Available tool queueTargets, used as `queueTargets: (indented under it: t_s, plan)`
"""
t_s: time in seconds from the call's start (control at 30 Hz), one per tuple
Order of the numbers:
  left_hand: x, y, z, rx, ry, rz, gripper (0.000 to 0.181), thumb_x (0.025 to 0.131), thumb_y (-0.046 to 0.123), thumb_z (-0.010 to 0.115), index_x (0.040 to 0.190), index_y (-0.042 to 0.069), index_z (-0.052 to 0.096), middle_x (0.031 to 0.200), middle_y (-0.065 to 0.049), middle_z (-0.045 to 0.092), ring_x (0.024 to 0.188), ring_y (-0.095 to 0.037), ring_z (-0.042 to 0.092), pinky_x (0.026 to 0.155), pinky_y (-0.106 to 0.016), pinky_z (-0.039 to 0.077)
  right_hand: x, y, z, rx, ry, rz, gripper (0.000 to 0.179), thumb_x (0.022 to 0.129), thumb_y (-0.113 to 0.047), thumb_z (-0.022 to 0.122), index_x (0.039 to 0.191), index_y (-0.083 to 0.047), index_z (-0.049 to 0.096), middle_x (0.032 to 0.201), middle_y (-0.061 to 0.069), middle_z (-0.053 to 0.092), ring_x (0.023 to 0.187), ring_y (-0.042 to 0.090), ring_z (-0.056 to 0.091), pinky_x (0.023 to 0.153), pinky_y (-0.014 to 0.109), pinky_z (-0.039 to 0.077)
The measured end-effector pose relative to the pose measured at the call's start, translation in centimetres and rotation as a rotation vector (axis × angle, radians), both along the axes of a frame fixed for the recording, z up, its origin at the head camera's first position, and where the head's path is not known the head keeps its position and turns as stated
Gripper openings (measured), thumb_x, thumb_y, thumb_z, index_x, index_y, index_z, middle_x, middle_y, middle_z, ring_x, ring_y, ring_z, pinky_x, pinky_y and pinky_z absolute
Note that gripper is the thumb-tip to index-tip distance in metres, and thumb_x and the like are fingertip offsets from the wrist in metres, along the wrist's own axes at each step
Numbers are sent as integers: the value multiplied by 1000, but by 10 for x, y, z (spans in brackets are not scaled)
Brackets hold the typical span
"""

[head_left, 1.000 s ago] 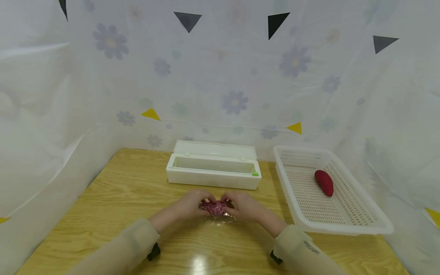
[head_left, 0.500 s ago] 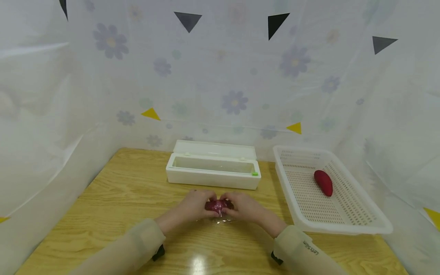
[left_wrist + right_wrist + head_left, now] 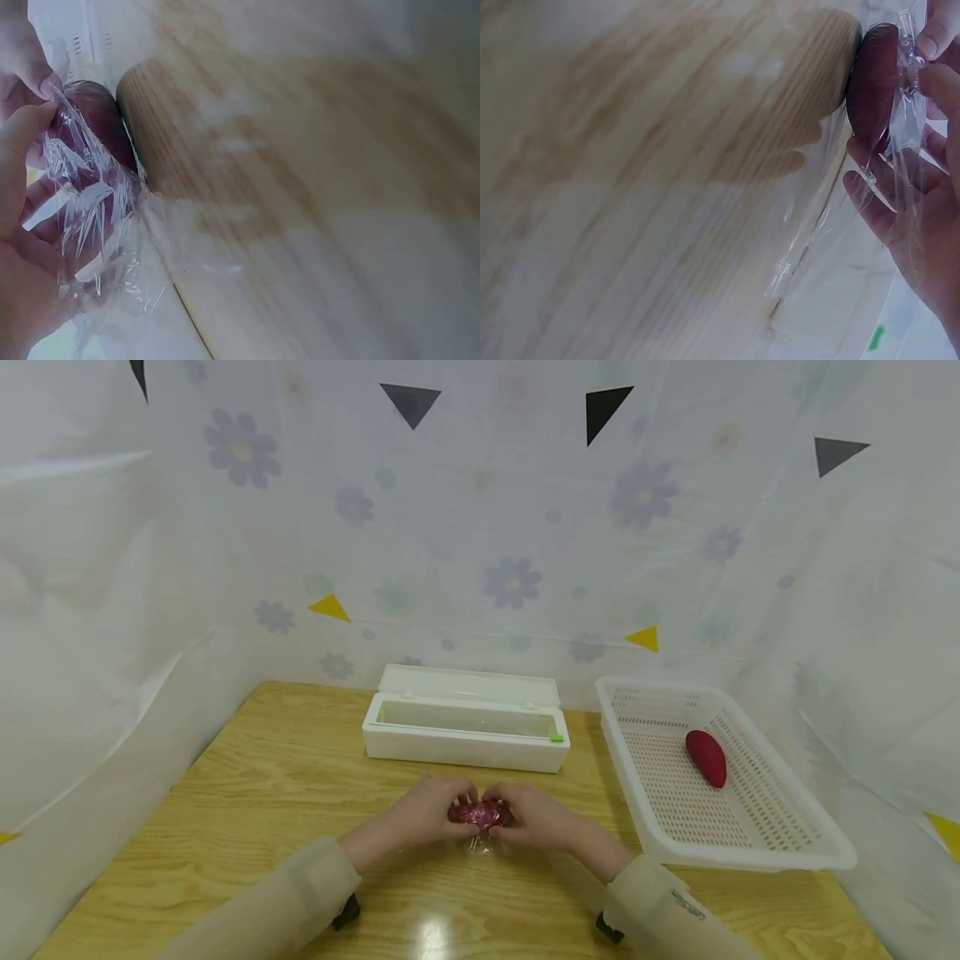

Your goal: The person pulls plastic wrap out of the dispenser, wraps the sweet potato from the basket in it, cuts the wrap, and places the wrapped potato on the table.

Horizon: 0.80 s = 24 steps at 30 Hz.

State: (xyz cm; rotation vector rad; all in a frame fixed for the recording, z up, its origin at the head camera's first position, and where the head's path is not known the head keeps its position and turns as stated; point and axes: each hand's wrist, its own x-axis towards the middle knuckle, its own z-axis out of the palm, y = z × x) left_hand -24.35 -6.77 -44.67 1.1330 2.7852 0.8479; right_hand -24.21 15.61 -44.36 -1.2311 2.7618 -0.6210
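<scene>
A dark red sweet potato (image 3: 480, 814) in clear cling film (image 3: 94, 202) lies on the table between both hands. My left hand (image 3: 431, 814) holds its left end, fingers on the far side and thumb on the near side. From the right, my right hand (image 3: 538, 816) grips the other end the same way. In the left wrist view, the sweet potato (image 3: 101, 120) rests against the wood, and the left thumb presses crinkled film near the right hand. Loose film (image 3: 907, 142) hangs over the right fingers in the right wrist view. Its underside is hidden.
Behind the hands stands a white cling film box (image 3: 465, 752) with its lid raised and a green slider (image 3: 557, 738) at its right end. To the right, a white plastic basket (image 3: 652, 827) holds another red sweet potato (image 3: 707, 758). A patterned curtain encloses the table.
My left hand has shifted slightly right, towards the right hand, and stayed there. The right hand has moved a little right, and more of the sweet potato shows between them.
</scene>
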Motion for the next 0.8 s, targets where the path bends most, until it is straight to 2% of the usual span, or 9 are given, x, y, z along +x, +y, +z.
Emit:
queueTargets:
  t_s: [0.13, 0.23, 0.37, 0.47, 0.63, 0.7, 0.8]
  plan:
    - [-1, -1, -2, 28, -23, -8, 30, 79, 39, 74, 99, 20, 63, 85, 10, 64, 70, 0, 55, 60, -16, 47, 3, 1, 1, -15, -27, -8, 37, 86, -26, 68, 118, -10, 57, 109, -2, 64, 96, 6, 59, 85, 23, 50]
    - [-1, -1, -2, 8, -19, 9, 33, 78, 44, 74, 101, 22, 62, 87, 11, 64, 72, 0, 56, 64, -18, 48, 3, 2, 1, -9, -30, -14, 38, 88, -27, 65, 121, -10, 56, 111, -2, 64, 99, 8, 59, 88, 26, 49]
    - [1, -1, 0, -65, -7, 40, 40, 75, 48, 75, 105, 25, 62, 91, 11, 65, 77, -2, 57, 80, -34, 48, 5, 2, 2, 21, -20, -25, 40, 90, -28, 63, 125, -10, 55, 116, 0, 63, 104, 11, 59, 91, 28, 48]
    - [3, -1, 0, -104, -12, 61, 42, 74, 50, 75, 107, 28, 61, 95, 12, 65, 83, -5, 59, 90, -47, 42, 7, 2, 3, 40, -4, -28, 44, 88, -28, 65, 127, -10, 54, 119, 2, 62, 106, 13, 59, 91, 29, 49]
    - [3, -3, 0, -120, -25, 65, 46, 73, 48, 76, 111, 28, 60, 103, 10, 65, 92, -11, 61, 99, -61, 34, 8, 4, 0, 70, 40, -32, 52, 84, -30, 70, 130, -13, 53, 119, 1, 61, 105, 13, 58, 91, 30, 49]
    - [2, -4, -1, -126, -22, 52, 48, 73, 46, 77, 113, 26, 60, 104, 9, 63, 93, -12, 60, 97, -56, 38, 7, 4, -3, 75, 56, -34, 54, 83, -30, 71, 131, -14, 53, 118, 1, 60, 104, 13, 58, 90, 30, 49]
    - [0, -5, -2, -128, -18, 25, 49, 74, 42, 77, 115, 23, 61, 105, 7, 60, 92, -11, 59, 91, -40, 47, 6, 6, -5, 75, 63, -38, 53, 84, -31, 70, 131, -14, 52, 118, 2, 59, 104, 13, 58, 90, 30, 49]
